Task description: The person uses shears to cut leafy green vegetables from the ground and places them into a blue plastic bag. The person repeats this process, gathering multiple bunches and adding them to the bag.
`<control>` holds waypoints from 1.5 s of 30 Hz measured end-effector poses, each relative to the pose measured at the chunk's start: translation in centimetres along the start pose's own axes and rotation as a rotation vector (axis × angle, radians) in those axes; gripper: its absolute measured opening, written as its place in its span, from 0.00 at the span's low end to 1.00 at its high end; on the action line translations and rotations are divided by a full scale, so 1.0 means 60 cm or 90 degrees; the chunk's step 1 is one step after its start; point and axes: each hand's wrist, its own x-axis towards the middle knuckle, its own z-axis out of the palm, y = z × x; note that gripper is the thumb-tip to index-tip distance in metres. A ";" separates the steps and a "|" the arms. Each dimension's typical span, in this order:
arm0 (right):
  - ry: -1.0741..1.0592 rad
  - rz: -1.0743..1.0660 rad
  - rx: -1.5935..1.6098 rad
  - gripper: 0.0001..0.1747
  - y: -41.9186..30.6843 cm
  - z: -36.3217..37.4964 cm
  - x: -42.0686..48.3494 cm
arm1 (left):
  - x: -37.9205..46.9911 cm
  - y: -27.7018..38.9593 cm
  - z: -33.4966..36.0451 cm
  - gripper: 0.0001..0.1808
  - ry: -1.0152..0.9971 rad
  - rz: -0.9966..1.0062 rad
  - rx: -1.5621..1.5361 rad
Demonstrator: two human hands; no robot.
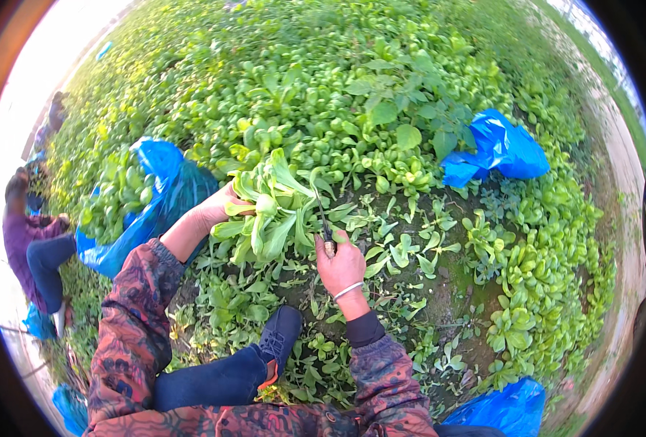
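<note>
My left hand (225,206) grips a bunch of leafy greens (271,210), held above the ground with its pale stems turned to the right. Some of its fingers are hidden behind the leaves. My right hand (342,265) is closed around the handle of a small knife (325,226). The narrow dark blade points up and away from me, close beside the right side of the bunch. Whether the blade touches a stem, I cannot tell. Cut leaves and small plants (404,251) lie on the dark soil right of the knife.
A blue plastic bag (164,185) full of greens stands at left. More blue bags lie at right (503,147) and lower right (503,409). A dense leafy bed (301,93) spreads ahead. My shoe (282,336) rests among plants. Another person (33,251) sits at far left.
</note>
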 end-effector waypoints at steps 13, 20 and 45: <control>-0.189 -0.007 0.118 0.14 -0.036 -0.011 -0.069 | -0.252 0.021 -0.058 0.24 0.360 0.190 -0.072; -0.190 -0.036 0.113 0.15 -0.091 0.004 -0.042 | -0.432 0.169 -0.268 0.18 0.681 0.459 0.072; -0.449 0.019 0.689 0.09 -0.537 0.314 0.291 | -0.284 0.022 -0.436 0.21 0.504 0.128 0.491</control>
